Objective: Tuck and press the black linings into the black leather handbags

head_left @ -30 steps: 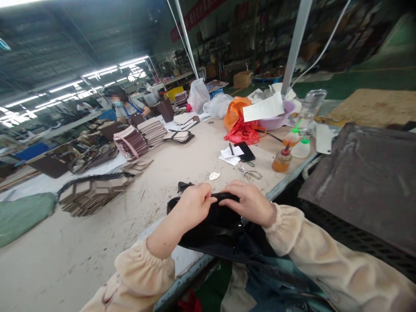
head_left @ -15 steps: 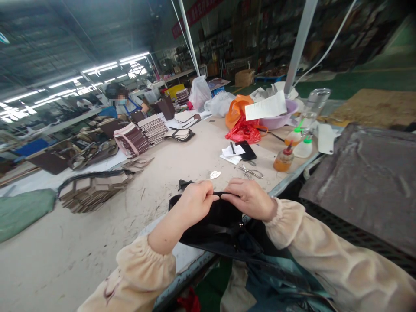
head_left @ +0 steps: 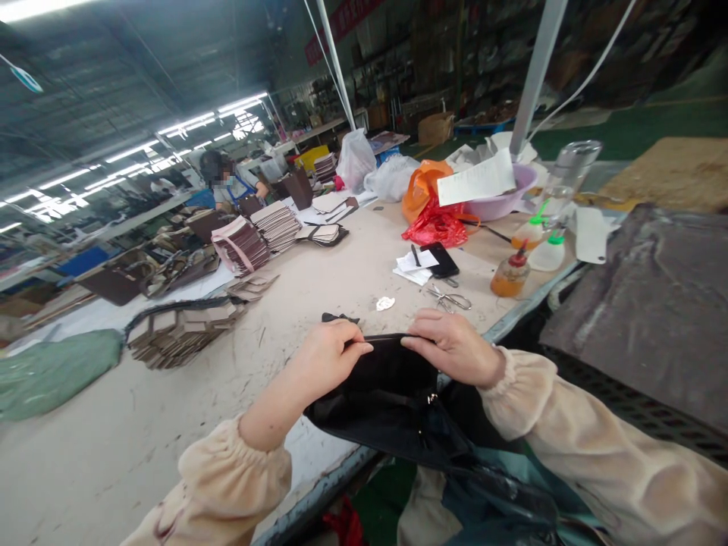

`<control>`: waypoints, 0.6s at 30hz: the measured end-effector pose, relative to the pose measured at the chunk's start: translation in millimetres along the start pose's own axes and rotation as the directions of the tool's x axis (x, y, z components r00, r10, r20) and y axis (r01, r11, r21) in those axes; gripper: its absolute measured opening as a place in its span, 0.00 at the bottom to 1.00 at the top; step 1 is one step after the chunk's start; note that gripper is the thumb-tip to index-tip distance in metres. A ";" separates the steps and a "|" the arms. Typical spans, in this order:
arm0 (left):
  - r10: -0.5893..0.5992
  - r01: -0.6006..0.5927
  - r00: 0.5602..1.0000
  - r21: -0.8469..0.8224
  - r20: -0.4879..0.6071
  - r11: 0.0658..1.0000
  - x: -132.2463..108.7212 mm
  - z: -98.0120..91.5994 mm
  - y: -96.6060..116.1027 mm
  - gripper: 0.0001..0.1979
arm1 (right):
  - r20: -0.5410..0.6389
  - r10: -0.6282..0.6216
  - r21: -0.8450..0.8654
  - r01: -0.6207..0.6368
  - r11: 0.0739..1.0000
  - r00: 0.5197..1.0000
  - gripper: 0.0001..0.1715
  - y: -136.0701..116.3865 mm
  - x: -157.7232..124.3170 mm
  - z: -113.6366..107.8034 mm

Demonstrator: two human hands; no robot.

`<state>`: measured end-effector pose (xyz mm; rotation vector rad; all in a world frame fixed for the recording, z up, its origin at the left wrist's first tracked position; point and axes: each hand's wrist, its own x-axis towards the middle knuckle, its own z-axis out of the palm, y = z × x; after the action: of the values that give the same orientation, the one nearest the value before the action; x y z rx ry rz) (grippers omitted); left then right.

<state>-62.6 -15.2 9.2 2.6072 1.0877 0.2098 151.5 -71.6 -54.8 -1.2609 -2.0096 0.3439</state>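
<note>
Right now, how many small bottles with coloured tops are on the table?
3: the red-topped bottle nearest the right hand, the whitish green-topped bottle behind it, and the orange green-topped bottle by the lilac basin. Others may be hidden.

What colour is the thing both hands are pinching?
The bag-like thing is black; it shows best in the head view.

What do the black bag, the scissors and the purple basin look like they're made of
Black bag: perhaps fabric or soft leather, slightly shiny; its near edge sags. Scissors: probably bare steel, going by the grey metallic glint. Purple basin: likely smooth plastic, given its even colour.
</note>
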 end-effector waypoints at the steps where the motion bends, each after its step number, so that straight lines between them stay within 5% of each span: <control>1: -0.001 0.001 1.000 0.006 -0.017 1.000 -0.1 1.5 -0.6 0.07 | -0.002 0.003 -0.001 -0.003 1.000 1.000 0.16 0.2 -0.3 0.3; 18: -0.024 0.032 0.995 0.073 -0.099 0.997 -0.6 13.7 -2.8 0.08 | -0.019 0.027 -0.030 -0.027 0.999 0.999 0.16 -2.1 -2.6 4.5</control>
<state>-61.5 -16.8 -4.7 2.6705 1.1858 0.2987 147.7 -74.1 -57.9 -1.3062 -1.9904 0.3151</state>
